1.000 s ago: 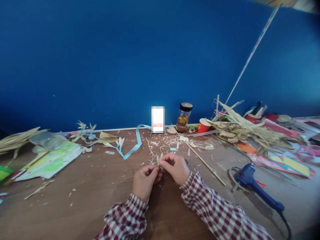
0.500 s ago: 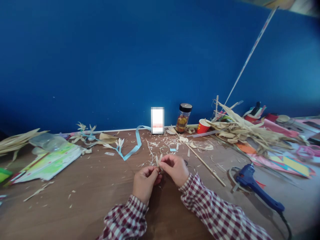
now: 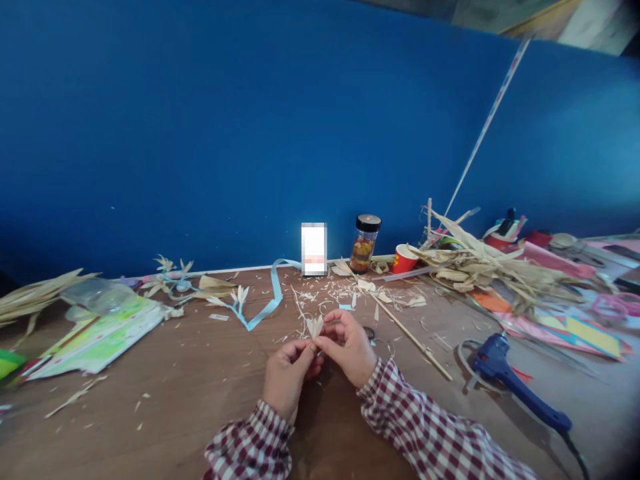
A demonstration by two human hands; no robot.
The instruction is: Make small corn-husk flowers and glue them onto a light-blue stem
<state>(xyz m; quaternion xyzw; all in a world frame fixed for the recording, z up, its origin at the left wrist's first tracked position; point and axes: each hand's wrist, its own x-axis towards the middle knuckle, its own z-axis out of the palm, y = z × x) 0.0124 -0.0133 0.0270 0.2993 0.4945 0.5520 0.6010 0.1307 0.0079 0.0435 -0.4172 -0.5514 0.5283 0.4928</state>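
Note:
My left hand and my right hand meet over the middle of the brown table. Between their fingertips they pinch a small pale husk flower with pointed petals standing up. Both wrists wear red-and-white checked sleeves. Loose husk scraps lie scattered just beyond the hands. A thin wooden stick lies diagonally to the right of my right hand.
A blue glue gun lies at the right with its cord. Dried husks, a red cup and a jar stand at the back. A light blue ribbon, finished husk flowers and coloured paper lie left.
The husk piece between my fingers has turned up and its petals now spread above my fingertips. The view has tilted slightly; both hands stay in the same place.

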